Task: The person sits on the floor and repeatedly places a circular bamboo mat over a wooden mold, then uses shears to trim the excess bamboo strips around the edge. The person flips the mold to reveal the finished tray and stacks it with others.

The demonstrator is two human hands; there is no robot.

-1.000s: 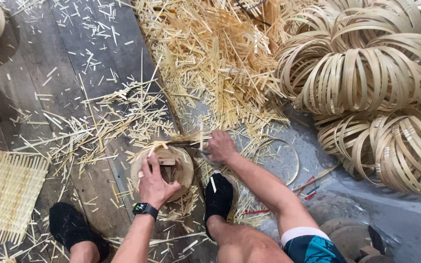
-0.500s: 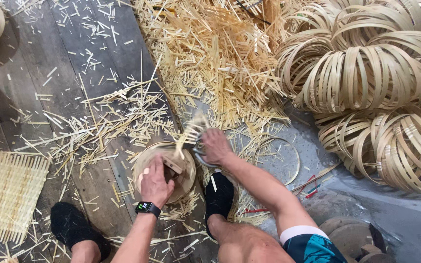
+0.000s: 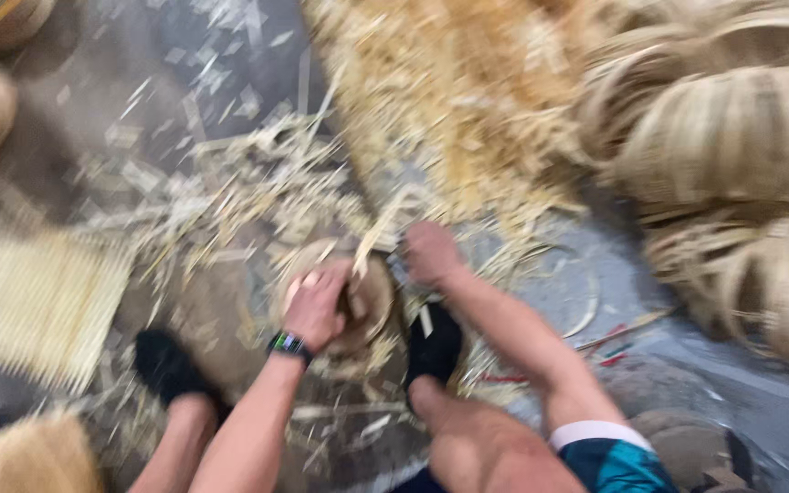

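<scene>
Grey floor (image 3: pixel 120 82) fills the blurred head view, littered with pale shavings (image 3: pixel 257 192) and a big heap of straw-coloured offcuts (image 3: pixel 468 100) at the top. To the right lie stacks of coiled strip hoops (image 3: pixel 732 137), and at the left edge a woven mat (image 3: pixel 38 301) lies flat.

The person crouches over a round wooden block (image 3: pixel 358 306) that stands between two black shoes (image 3: pixel 436 342); it appears to serve as a low work stand, kept close to the feet so both arms can reach it.

The left hand (image 3: pixel 317 306), with a dark watch (image 3: pixel 289 345) at the wrist, rests on top of the block, fingers curled down over something small at its middle. The blur hides exactly what it pins, and how tightly; it looks like the lower end of a thin strip (image 3: pixel 372 242). That grip probably steadies the piece against the block.

The right hand (image 3: pixel 431 251) sits just beyond the block's far right rim, fingers bunched into a loose fist. Whether it grips a tool or the strip itself cannot be told from this frame.

The strip rises from the block's far rim between the two hands and leans up and to the right. It is narrow, pale yellow and flat, much like the scraps around it, and its upper end fades into the shavings. A single loose hoop (image 3: pixel 586 301) lies on the floor just right of the right forearm.
</scene>
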